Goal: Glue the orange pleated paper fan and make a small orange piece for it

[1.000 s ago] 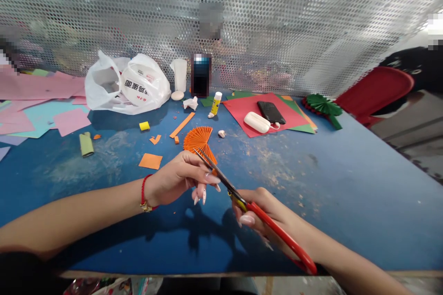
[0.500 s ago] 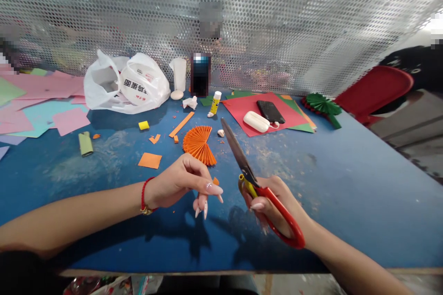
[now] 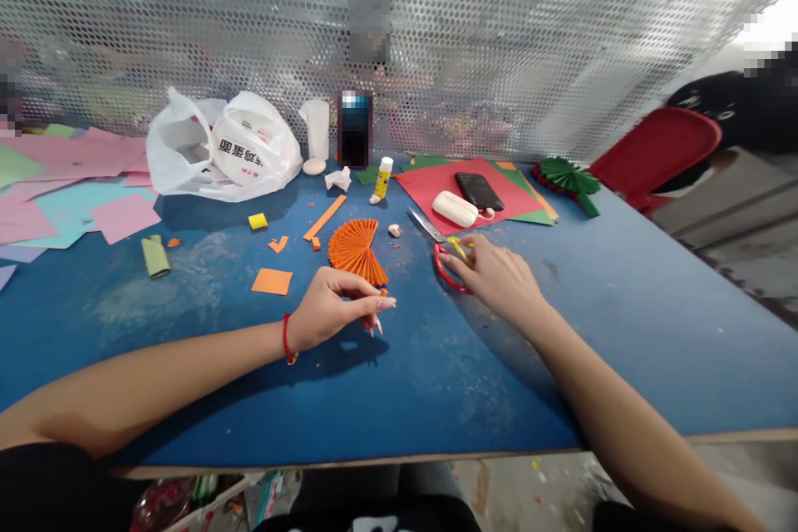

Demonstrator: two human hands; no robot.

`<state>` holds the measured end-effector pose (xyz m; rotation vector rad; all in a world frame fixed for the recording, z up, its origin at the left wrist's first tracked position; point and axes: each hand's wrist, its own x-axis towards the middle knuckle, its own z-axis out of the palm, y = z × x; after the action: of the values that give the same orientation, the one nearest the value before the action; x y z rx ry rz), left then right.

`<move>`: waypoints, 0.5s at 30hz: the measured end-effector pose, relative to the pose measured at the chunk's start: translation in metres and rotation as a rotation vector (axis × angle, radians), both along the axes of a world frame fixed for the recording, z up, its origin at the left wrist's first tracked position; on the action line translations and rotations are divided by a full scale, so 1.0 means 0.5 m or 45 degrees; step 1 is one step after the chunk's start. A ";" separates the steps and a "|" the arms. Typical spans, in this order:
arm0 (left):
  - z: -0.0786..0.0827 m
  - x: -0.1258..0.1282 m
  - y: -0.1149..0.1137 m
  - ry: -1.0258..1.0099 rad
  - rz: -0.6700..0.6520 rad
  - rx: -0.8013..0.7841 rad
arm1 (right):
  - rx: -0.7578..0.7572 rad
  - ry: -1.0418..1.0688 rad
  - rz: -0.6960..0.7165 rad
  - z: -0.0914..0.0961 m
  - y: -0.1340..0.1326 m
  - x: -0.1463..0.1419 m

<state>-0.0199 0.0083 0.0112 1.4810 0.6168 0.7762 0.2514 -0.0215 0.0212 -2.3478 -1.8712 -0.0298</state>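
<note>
The scissors [image 3: 428,226], with red handles, lie at table level, blades pointing away to the left. My right hand [image 3: 502,273] is closed at their handles. A yellow rolled-looking piece [image 3: 460,249] shows at its fingertips. My left hand [image 3: 333,307], wearing a red cord bracelet, is closed in a pinch above the table; I cannot make out anything between the fingertips. A small orange scrap [image 3: 383,293] shows just beyond them. The pleated orange paper fan [image 3: 358,251] lies flat right behind my left hand.
Orange paper pieces [image 3: 272,281], a yellow piece [image 3: 258,221] and a green roll [image 3: 155,256] lie left. Behind stand a glue stick [image 3: 383,179], a phone [image 3: 355,130] and a white bag [image 3: 249,150]. Red paper [image 3: 424,187] and a green pleated paper piece [image 3: 568,177] lie right.
My right hand has moved forward and lowered the scissors from the air to the table. My left hand has shifted slightly forward, its fingers still pinched.
</note>
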 end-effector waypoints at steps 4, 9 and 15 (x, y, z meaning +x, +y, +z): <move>-0.014 0.003 -0.006 0.144 0.032 0.339 | 0.368 0.012 0.274 -0.009 -0.016 -0.037; -0.028 0.001 -0.018 0.242 0.094 0.854 | 0.362 0.581 0.861 -0.011 -0.075 -0.132; -0.034 -0.004 -0.021 0.260 0.127 1.336 | 0.186 0.509 0.867 -0.017 -0.093 -0.164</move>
<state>-0.0217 -0.0020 -0.0060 2.5214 0.4362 1.1122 0.1695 -0.0678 0.0125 -1.3903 -2.2307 0.3321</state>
